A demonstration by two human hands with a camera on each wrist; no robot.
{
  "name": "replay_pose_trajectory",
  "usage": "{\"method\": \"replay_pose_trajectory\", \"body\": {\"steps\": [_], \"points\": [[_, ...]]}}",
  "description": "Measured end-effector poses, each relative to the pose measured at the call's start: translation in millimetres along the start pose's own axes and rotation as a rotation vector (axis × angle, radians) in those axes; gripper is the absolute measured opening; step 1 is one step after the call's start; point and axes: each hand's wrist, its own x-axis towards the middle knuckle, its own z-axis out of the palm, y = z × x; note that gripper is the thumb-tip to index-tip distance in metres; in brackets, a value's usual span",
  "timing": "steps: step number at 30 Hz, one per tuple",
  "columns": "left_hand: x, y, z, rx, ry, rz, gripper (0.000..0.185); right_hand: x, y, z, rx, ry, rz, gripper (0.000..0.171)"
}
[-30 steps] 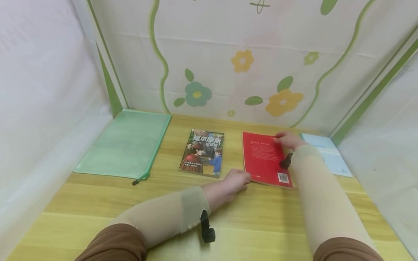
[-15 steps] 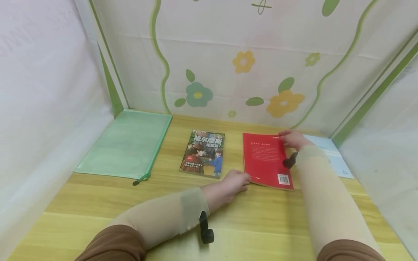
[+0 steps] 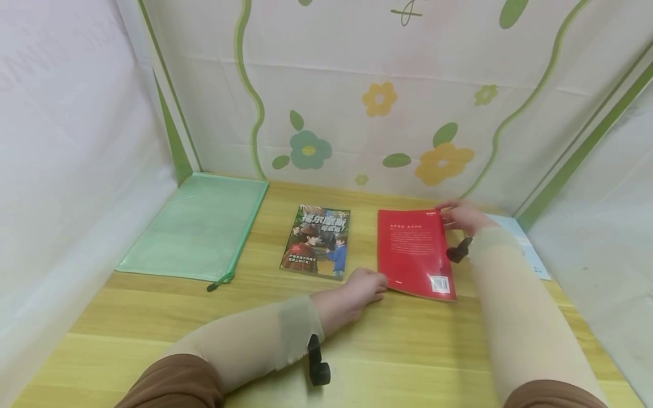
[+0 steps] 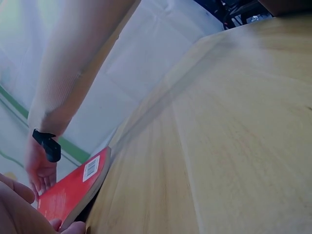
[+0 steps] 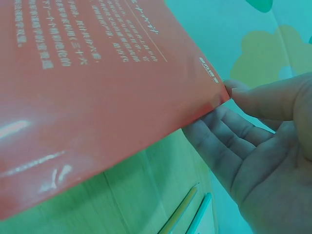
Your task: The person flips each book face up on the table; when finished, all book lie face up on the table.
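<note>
Red book: the red paperback [image 3: 414, 252] lies back cover up on the wooden tabletop [image 3: 408, 340], right of centre, with its barcode at the near right corner.
Right hand: the right hand [image 3: 461, 216] is at the book's far right corner. In the right wrist view the thumb lies on top of the corner and the fingers [image 5: 229, 141] reach under it, so the corner is pinched and raised off the wood.
Left hand: the left hand [image 3: 359, 289] rests on the tabletop at the book's near left corner, fingers loosely curled, tips touching the edge. Whether they grip it I cannot tell; the left wrist view shows only the fingertips beside the cover.
Change: half a second ago the book lay flatter and slightly more skewed; now its right side is tilted up and the near edge has shifted a little toward the left hand. The right hand has slid further under the far corner.
Meaning: I judge the lift of the red book has begun, with the left hand bracing the opposite corner.
Nearby: an illustrated paperback [image 3: 316, 241] lies just left of the red book, a green mesh zip pouch [image 3: 199, 226] at far left, and a pale blue booklet [image 3: 525, 246] on the right, partly behind the right forearm.
</note>
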Motion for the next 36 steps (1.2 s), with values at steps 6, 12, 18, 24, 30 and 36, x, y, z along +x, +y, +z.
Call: {"method": "replay_pose_trajectory", "body": {"steps": [6, 12, 18, 24, 30, 36], "points": [[-2.5, -0.3, -0.8, 0.000, 0.026, 0.006, 0.039, -2.8, -3.9, -1.8, 0.026, 0.005, 0.024, 0.043], [-3.2, 0.4, -2.7, 0.003, 0.028, 0.009, 0.035, -5.7, -5.8, -4.1, -0.003, 0.002, -0.032, 0.033], [-4.9, 5.5, -4.7, 0.017, 0.057, 0.024, 0.028, -8.3, -7.8, -6.0, -0.011, 0.001, -0.048, 0.037], [-5.9, 10.6, -8.2, 0.079, 0.096, 0.039, 0.021, -10.2, -11.5, -8.7, 0.007, 0.040, -0.087, 0.038], [-4.6, 10.8, -9.5, 0.115, 0.108, 0.049, 0.021, -17.1, -22.1, -10.3, -0.010, 0.060, -0.109, 0.036], [-4.5, 12.2, -10.3, 0.132, 0.115, 0.055, 0.030, -24.8, -29.7, -12.2, -0.042, 0.049, -0.131, 0.037]]}}
